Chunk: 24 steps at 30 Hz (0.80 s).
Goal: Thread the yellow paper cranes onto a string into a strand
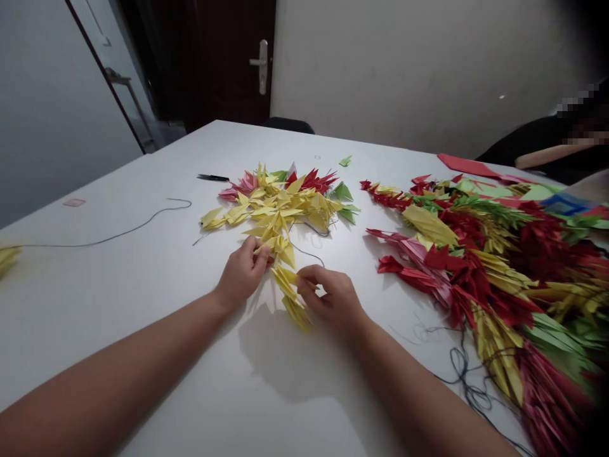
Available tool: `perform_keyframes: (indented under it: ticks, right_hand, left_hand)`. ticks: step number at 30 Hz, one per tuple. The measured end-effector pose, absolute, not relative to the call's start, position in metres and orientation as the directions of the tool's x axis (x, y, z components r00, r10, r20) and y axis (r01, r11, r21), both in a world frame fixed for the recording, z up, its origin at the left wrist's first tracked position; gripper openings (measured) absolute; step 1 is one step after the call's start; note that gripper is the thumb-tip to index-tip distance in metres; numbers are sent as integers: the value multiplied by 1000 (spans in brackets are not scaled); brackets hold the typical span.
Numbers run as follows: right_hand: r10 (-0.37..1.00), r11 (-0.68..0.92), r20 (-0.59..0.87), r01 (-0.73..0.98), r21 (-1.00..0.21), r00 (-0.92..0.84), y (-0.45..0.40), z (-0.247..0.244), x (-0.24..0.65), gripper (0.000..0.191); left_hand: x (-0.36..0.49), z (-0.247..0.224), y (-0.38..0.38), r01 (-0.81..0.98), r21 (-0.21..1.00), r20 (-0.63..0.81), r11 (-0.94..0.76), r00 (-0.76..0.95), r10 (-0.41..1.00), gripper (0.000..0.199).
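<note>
A white bench (95, 279) fills most of the view. Toward its far left side lies a pair of dark snips (213, 178), their points facing left; nearer the left edge is a small pinkish-edged rectangle (75, 202). Behind stands a dark brown door (223, 38) with a silvery lever handle (262, 66), next to a plain pale wall (394, 70). A dark chair back (289, 125) rises just past the far edge. At right, another person's forearm (556, 151) shows, partly pixelated, by a black seat (514, 141). A pale grey panel (52, 95) borders the left.
</note>
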State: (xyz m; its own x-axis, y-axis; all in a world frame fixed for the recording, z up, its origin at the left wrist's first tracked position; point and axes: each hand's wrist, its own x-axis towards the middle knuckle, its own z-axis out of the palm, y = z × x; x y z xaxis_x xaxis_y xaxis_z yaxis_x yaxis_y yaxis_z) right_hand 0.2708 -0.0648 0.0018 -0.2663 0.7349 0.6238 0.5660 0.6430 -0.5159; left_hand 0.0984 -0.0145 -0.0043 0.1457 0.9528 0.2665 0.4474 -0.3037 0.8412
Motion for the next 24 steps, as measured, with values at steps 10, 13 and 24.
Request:
perform_keyframes:
  ticks: [10, 13, 24]
  right_hand:
    - [891, 433, 447, 451, -781, -83, -56, 2, 279, 9]
    - [913, 388, 407, 340, -857, -16, -53, -2, 283, 11]
    - [887, 454, 396, 289, -843, -239, -58, 3, 282, 10]
  left_hand:
    - [98, -4, -11, 681, 592, 370, -431, 246, 896, 24]
    - [98, -4, -9, 706, 559, 363, -434, 262, 894, 28]
    - [96, -5, -9, 682, 603, 339, -414, 251, 907, 34]
